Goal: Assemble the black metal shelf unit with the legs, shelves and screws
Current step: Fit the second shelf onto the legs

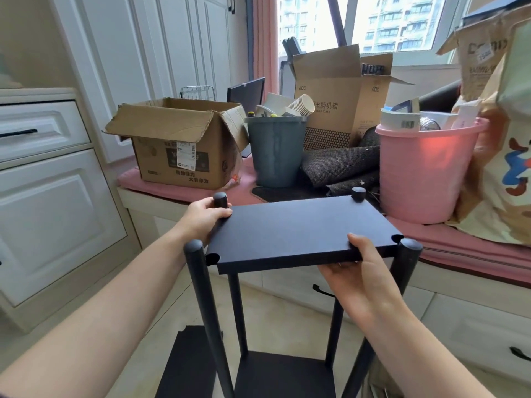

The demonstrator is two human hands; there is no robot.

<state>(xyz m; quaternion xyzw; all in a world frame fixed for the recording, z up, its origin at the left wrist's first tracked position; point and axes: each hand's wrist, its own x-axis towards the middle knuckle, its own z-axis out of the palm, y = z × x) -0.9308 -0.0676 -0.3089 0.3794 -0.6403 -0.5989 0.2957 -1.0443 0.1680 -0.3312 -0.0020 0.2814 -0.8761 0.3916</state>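
Observation:
A black metal shelf panel [293, 228] lies flat at the top of several upright black legs, its notched corners beside the leg tops. My left hand [205, 218] grips the panel's far left corner, right by the far left leg [220, 200]. My right hand [362, 271] pinches the panel's near edge towards the right, thumb on top and fingers beneath. The near left leg [201, 285] and near right leg [409, 254] stand just outside their corner notches. A lower black shelf [284, 374] joins the legs near the floor. Another black panel [189, 363] lies on the floor at the left.
Behind the unit a pink-cushioned window bench [459, 248] carries an open cardboard box [178, 139], a grey bin [274, 150] full of cups, a pink bucket [425, 170], a tall carton [330, 96] and paper bags [500, 124]. White cabinets [48, 196] stand at the left.

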